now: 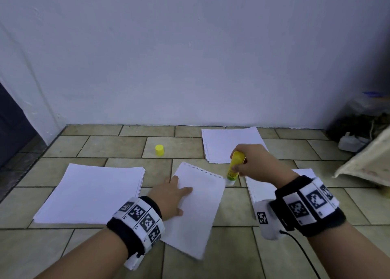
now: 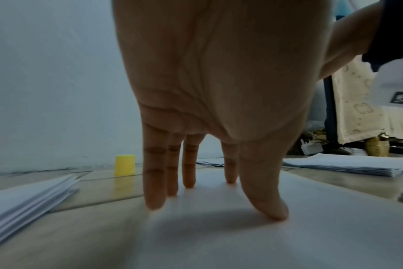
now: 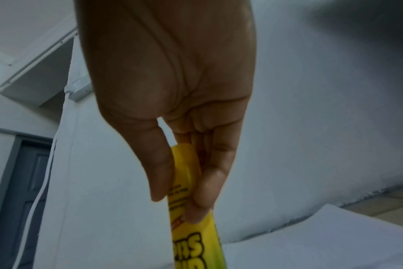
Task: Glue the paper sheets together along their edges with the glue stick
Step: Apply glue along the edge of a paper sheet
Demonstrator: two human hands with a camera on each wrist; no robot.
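1. The left hand [image 1: 168,194] lies flat on a single paper sheet [image 1: 198,211] on the tiled floor [image 1: 118,148], at about 6 o'clock in the head view. Its fingers [image 2: 154,182] are straight and slightly spread, tips pressing down on the sheet near its left edge; they hold nothing.
2. The sheet is turned at an angle, with a row of punched holes along its far edge.
3. The right hand [image 1: 255,160] grips the yellow glue stick [image 1: 234,169], with thumb and fingers [image 3: 209,182] curled round the upper part of its barrel.
4. The stick is nearly upright, leaning slightly, with its lower end at the far right corner of the sheet, at about 3 o'clock from the left hand. Whether the tip actually touches the paper cannot be told.
5. The yellow cap [image 1: 159,150] stands alone on the floor at about 11 o'clock from the sheet, well apart from the stick.
6. A paper stack [image 1: 88,194] lies at 9 o'clock, just beside the sheet.
7. A second stack [image 1: 228,143] lies at 1 o'clock near the wall [image 1: 190,57], partly behind the right hand.
8. A third stack [image 1: 261,190] lies at 3 o'clock, under the right wrist.
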